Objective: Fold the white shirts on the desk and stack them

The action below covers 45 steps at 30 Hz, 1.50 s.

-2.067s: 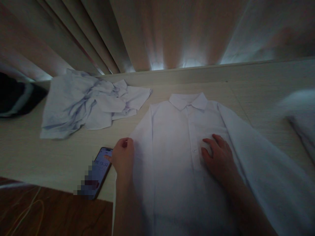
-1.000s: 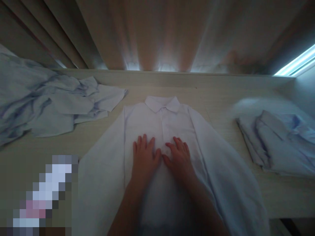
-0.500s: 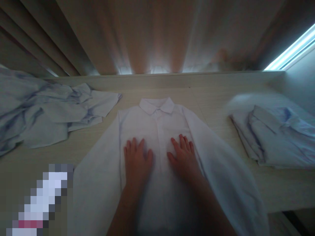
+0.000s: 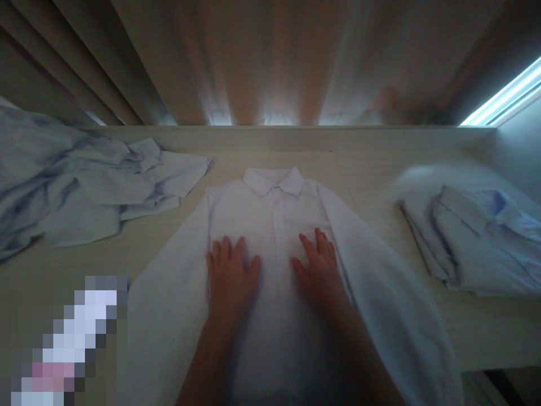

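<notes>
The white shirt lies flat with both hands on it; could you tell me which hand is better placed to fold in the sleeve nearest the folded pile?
Probably the right hand: it rests on the shirt beside that sleeve, while the left hand lies across the button line from it.

Two bare forearms, no sleeves in view. Left hand [image 4: 230, 276] and right hand [image 4: 316, 268] without gloves, rings or watch. Short nails, as far as the dim light shows.

Shirt [image 4: 270, 225] hem cut off below; crumpled cloth [image 4: 63, 186] cropped left; pixelated patch [image 4: 71, 344] unreadable.
</notes>
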{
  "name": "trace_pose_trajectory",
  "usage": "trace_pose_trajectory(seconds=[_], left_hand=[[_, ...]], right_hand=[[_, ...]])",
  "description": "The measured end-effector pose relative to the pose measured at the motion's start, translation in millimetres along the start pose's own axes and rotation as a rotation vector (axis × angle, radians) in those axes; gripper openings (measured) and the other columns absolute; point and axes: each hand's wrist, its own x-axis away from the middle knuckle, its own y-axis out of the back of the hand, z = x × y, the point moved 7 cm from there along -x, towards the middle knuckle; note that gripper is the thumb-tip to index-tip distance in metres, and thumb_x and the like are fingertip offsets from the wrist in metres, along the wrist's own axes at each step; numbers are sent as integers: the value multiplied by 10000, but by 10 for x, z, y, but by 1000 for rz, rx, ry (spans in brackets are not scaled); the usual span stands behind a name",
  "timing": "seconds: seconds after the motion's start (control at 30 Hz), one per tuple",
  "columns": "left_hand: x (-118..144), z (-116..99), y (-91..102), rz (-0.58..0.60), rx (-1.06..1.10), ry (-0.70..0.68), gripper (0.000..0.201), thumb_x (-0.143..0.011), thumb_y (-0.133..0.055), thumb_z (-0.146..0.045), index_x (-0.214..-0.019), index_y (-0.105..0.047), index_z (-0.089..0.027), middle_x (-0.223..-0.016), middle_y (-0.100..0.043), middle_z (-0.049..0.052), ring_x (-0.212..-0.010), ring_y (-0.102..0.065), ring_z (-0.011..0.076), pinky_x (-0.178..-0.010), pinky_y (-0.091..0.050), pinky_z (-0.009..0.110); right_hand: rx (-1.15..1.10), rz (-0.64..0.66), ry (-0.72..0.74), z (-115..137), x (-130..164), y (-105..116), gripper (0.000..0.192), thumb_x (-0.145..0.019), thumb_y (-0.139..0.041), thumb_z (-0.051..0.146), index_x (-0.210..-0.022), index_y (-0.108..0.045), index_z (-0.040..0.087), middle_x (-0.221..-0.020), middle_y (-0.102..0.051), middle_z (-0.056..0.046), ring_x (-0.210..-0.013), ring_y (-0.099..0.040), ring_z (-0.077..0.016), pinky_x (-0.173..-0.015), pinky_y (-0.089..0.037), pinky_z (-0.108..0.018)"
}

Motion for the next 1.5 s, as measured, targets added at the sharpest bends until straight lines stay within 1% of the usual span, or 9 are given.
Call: trace_pose_trajectory(seconds=[0.1, 0.23, 0.33, 0.5, 0.63, 0.8, 1.07, 1.27, 1.5], left_hand=[[-24, 71, 30, -36, 9, 15, 530, -855, -395, -423, -1294, -471, -136, -1387, -424, 194, -1336, -288, 352, -1072, -206, 603], [-30, 132, -53, 13, -18, 38, 527, -854, -396, -410, -1290, -474, -125, -1388, -412, 209, -1334, -283, 364, -1059, -216, 612], [-24, 110, -70, 19, -21, 27, 501, -850, -412, -396, -1269, -496, -135, -1382, -418, 209, -1329, -293, 364, -1057, -216, 616], [-8, -7, 6, -20, 36, -7, 493, -852, -418, -384, -1260, -496, -120, -1369, -441, 206, -1322, -317, 345, -1073, -224, 590], [17, -81, -66, 52, 23, -34, 506, -843, -439, -398, -1278, -486, -145, -1417, -379, 210, -1344, -278, 357, -1076, -219, 579], [30, -82, -112, 69, 7, -61, 507, -845, -428, -415, -1289, -478, -176, -1436, -354, 203, -1349, -271, 354, -1080, -204, 571], [11, -58, -122, 81, 9, -55, 510, -832, -442, -414, -1275, -496, -167, -1433, -358, 203, -1355, -262, 345, -1088, -204, 560], [25, -70, -119, 57, 3, -66, 502, -839, -435, -421, -1278, -488, -181, -1426, -372, 193, -1349, -277, 343, -1084, -210, 565], [6, -34, -121, 64, 20, -64, 490, -830, -459, -393, -1267, -507, -176, -1431, -364, 194, -1348, -275, 350, -1092, -216, 554]], right_hand=[[1, 16, 21, -4, -10, -9, 526, -808, -520, 308, -1309, -465, 159, -1465, -284, -182, -1359, -226, -333, -1066, -266, -539], [39, 86, 45, -12, -11, -44, 478, -819, -506, 301, -1273, -506, 152, -1429, -354, -183, -1350, -254, -321, -1080, -248, -526], [42, 84, 45, -20, -14, -42, 475, -815, -514, 304, -1268, -512, 161, -1425, -363, -174, -1347, -263, -315, -1079, -254, -523], [1, 31, 34, -26, -24, -22, 486, -813, -502, 298, -1273, -503, 140, -1425, -360, -177, -1347, -260, -315, -1077, -269, -518], [-56, -10, 24, -39, -24, -7, 506, -812, -485, 279, -1296, -479, 133, -1434, -346, -170, -1350, -259, -296, -1068, -308, -500], [-15, 35, 38, -58, -33, -23, 486, -813, -487, 281, -1269, -512, 113, -1413, -386, -189, -1336, -287, -317, -1067, -298, -524], [82, 49, -10, -61, -65, 74, 476, -816, -502, 276, -1255, -532, 94, -1384, -411, -211, -1312, -328, -333, -1069, -286, -514], [42, 27, 3, -53, -63, 86, 375, -829, -487, 253, -1183, -607, 227, -1388, -423, -129, -1303, -347, -315, -1055, -294, -534], [31, -30, -28, -185, -65, 83, 453, -813, -499, 282, -1230, -550, 116, -1362, -427, -192, -1295, -339, -330, -1048, -322, -511]])
